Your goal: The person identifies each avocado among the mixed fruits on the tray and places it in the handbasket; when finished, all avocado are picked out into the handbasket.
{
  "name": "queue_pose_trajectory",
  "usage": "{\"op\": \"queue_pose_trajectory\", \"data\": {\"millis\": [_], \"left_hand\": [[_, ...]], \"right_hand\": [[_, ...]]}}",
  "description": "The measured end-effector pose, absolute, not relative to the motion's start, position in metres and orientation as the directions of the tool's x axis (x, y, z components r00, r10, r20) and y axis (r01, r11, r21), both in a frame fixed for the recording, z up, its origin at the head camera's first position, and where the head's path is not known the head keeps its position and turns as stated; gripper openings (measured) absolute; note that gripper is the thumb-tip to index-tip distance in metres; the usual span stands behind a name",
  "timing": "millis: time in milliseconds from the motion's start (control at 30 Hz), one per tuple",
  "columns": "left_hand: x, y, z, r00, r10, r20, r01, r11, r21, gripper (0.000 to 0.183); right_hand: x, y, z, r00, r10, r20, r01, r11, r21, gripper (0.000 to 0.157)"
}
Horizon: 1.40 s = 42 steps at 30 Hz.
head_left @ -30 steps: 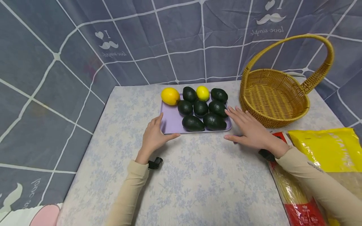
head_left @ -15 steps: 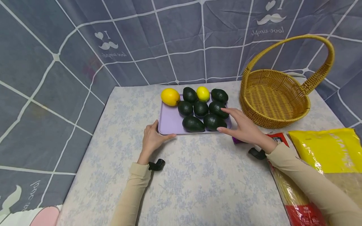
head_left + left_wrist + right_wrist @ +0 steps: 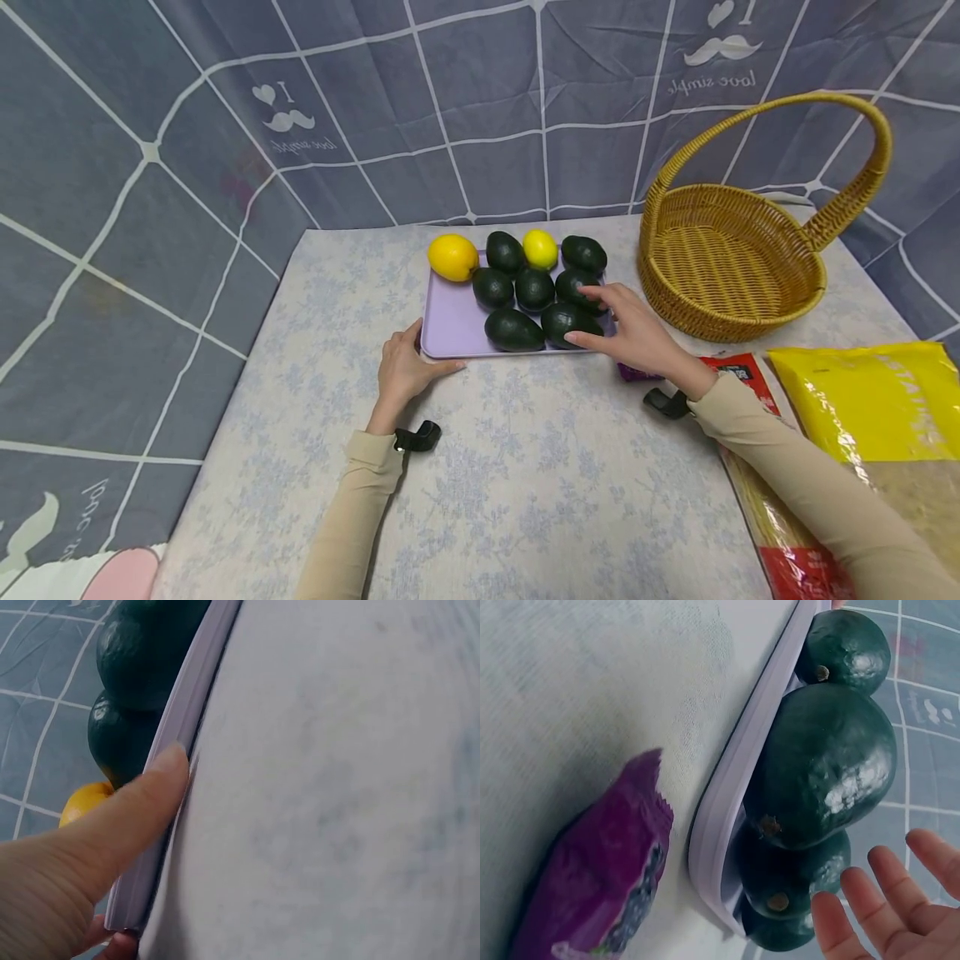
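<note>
A lilac tray (image 3: 453,321) carries several dark green avocados (image 3: 514,330), a lemon (image 3: 540,249) and a larger orange-yellow fruit (image 3: 453,257) at its back left corner. My left hand (image 3: 402,371) holds the front left corner of the tray, its thumb along the front rim and fingers at the left side. In the left wrist view, that thumb (image 3: 142,802) lies against the rim. My right hand (image 3: 637,333) is spread at the front right avocado (image 3: 566,323), fingers fairly straight. From the right wrist view, I cannot tell whether its fingertips (image 3: 832,919) touch the avocados.
A wicker basket (image 3: 727,321) with a tall handle stands at the back right. Below my right hand lies a purple packet (image 3: 604,870). A red-ended bag of noodles (image 3: 802,571) and a yellow bag (image 3: 862,396) lie at the right.
My left hand has come down onto the tray's corner, and the tray has shifted slightly forward-left toward me. My right hand has moved left and its fingers have drawn closer to the front right avocado.
</note>
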<state>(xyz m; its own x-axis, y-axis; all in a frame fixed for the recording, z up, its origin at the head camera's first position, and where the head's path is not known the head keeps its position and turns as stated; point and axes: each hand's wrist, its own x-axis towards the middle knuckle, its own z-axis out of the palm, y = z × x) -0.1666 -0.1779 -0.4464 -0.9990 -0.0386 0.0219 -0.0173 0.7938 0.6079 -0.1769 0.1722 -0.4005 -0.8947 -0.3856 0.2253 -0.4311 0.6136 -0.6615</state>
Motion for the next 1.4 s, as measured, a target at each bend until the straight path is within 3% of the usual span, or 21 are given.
{"op": "queue_pose_trajectory", "data": {"millis": [1400], "left_hand": [[-0.167,-0.180,-0.459,-0.988,-0.074,0.134,0.015,0.822,0.569,0.087]], "right_hand": [[-0.187,0.145,-0.420,-0.925,-0.311,0.217,-0.379,0.760,-0.528,0.079]]}}
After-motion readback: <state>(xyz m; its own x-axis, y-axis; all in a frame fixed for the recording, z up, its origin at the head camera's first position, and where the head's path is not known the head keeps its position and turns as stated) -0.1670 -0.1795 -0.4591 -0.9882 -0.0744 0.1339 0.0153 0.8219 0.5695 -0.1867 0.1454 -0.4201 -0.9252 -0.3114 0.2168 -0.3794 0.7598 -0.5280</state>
